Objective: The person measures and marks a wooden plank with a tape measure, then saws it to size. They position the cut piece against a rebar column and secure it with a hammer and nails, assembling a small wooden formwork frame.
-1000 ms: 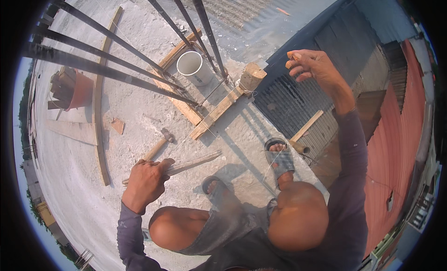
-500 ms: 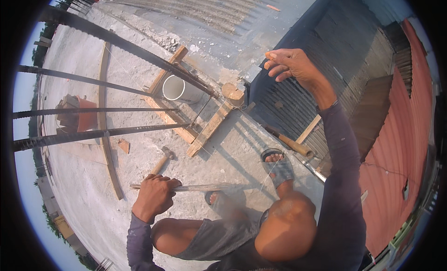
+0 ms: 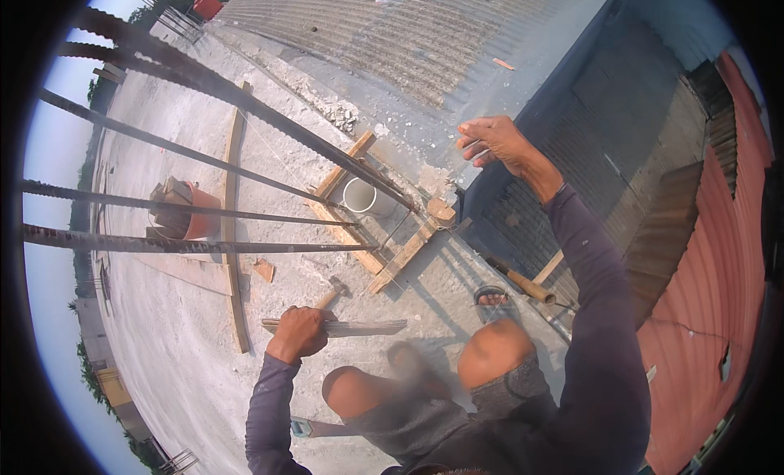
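My left hand (image 3: 300,334) is wrapped round a flat, weathered wooden strip (image 3: 376,328), holding it level above the concrete in front of my knees. A hammer (image 3: 331,294) lies on the floor just beyond that hand. Raised at the right, my right hand (image 3: 492,142) has its thumb and fingers curled together; whatever is between the fingertips is too small to make out. Ahead, a wooden frame (image 3: 336,222) surrounds the feet of several upright steel bars (image 3: 245,111). A white bucket (image 3: 360,197) stands by the frame.
A handsaw (image 3: 304,428) lies beside my left leg. An orange bucket (image 3: 202,214) with wood offcuts and a long plank (image 3: 233,230) are at the left. A bamboo pole (image 3: 527,285) lies along the roof edge; corrugated roofing (image 3: 702,328) drops away right.
My view has shifted, so the frame and bars sit further right and lower. My left hand still grips the strip. The handsaw has come into view by my leg.
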`<move>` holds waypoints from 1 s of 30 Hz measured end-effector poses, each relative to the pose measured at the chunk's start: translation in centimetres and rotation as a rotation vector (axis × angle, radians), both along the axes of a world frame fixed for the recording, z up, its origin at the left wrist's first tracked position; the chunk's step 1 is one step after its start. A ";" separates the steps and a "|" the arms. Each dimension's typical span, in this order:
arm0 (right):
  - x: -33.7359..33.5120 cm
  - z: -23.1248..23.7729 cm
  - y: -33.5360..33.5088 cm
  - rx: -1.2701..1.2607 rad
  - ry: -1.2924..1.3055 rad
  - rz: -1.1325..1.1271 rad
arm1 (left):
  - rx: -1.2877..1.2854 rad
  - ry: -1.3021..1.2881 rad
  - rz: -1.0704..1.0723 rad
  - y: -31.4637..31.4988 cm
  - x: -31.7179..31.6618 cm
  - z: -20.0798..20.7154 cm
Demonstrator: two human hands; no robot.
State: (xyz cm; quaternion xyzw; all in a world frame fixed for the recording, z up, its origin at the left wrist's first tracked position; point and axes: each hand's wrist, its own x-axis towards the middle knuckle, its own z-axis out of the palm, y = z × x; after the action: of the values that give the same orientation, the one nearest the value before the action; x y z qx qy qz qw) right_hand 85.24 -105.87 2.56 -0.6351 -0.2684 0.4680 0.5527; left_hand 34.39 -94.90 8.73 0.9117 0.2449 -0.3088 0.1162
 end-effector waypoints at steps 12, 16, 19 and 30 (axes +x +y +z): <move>-9.1 28.9 2.2 0.058 0.090 0.098 | -0.024 0.168 0.534 -2.0 -17.1 22.0; -12.7 33.8 -5.6 -0.216 0.097 0.013 | -0.093 0.196 0.712 -8.8 -24.8 27.5; -16.3 36.0 -14.5 -0.434 -0.035 0.027 | -0.170 0.195 0.880 -15.9 -28.9 31.2; -25.2 43.0 -37.5 -1.128 -0.297 0.604 | -0.343 0.315 1.477 -35.3 -37.1 38.2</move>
State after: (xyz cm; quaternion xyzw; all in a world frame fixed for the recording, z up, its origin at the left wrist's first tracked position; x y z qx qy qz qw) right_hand 60.07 -143.41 45.60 -0.7820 -0.2216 0.5790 -0.0637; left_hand -2.72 -130.22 46.90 0.4263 0.7518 -0.3108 0.3955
